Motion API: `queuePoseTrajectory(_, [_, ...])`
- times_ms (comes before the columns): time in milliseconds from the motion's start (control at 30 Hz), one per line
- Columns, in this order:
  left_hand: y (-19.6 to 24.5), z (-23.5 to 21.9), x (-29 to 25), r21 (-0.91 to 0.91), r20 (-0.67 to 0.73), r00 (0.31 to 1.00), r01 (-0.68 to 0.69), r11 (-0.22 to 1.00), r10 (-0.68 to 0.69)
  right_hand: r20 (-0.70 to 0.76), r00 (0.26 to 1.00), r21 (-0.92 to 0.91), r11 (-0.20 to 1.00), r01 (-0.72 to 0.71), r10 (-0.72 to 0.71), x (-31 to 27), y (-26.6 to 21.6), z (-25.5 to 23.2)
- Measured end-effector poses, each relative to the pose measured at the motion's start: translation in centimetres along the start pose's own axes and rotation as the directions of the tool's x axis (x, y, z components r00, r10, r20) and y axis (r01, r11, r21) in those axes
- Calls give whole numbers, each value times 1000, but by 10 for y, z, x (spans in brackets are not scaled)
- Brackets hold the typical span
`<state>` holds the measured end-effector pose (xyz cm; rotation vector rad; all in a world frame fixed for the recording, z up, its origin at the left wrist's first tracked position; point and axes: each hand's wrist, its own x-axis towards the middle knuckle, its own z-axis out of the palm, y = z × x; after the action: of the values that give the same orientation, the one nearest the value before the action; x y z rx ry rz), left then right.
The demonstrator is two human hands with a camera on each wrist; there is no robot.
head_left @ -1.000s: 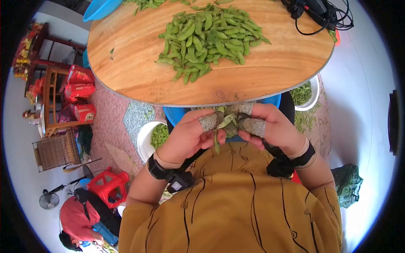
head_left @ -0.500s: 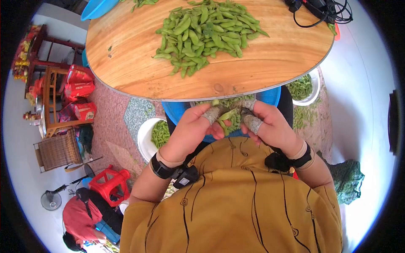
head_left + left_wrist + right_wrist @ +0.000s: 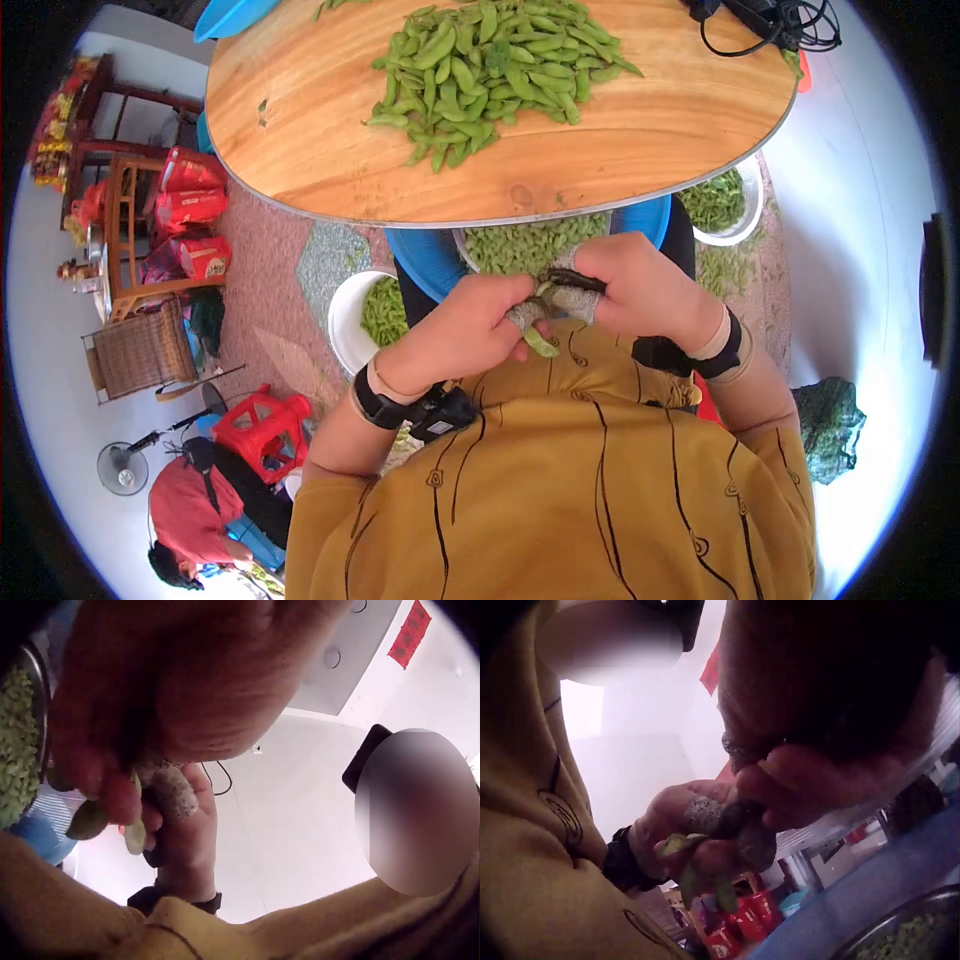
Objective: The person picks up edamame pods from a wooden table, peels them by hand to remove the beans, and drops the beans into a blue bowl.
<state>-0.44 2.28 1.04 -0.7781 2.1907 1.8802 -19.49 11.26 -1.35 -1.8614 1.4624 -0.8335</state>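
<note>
Fingers of both hands meet just in front of the table edge, over the lap. My left hand (image 3: 465, 325) grips green edamame pods; one pod (image 3: 541, 343) sticks out below its fingers, and more than one pod (image 3: 690, 881) dangles from it in the right wrist view. My right hand (image 3: 645, 285), curled with thumb and forefinger together, pinches at a pod between the two hands. Grey wrapping (image 3: 176, 793) covers the right thumb, and the left thumb is wrapped too. Behind the hands, a metal-rimmed bowl of shelled beans (image 3: 530, 243) sits in a blue basin (image 3: 425, 265).
A pile of pods (image 3: 490, 75) lies on the wooden table (image 3: 300, 160). White tubs with green contents stand at left (image 3: 345, 325) and right (image 3: 745, 220). Black cables (image 3: 770, 30) lie at the far right. Another person (image 3: 195, 505) bends over near a red stool (image 3: 262, 435).
Both hands have drawn back a little from the table edge, uncovering the beans in the bowl. The fingers have closed in together around the pod, and the right hand has turned over it.
</note>
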Motion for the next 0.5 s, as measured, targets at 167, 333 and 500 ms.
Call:
queuePoseTrajectory(167, [-16, 4, 9, 145, -7, 997, -70, 987, 71, 13, 990, -101, 985, -137, 139, 5, -3, 15])
queuePoseTrajectory(333, [-18, 4, 8, -104, -124, 990, 47, 994, -60, -175, 983, -137, 988, -77, 52, 5, -4, 21])
queuePoseTrajectory(500, [-18, 0, 7, -438, -316, 936, 3, 899, -158, -291, 944, -25, 985, -169, 155, -10, 1, 14])
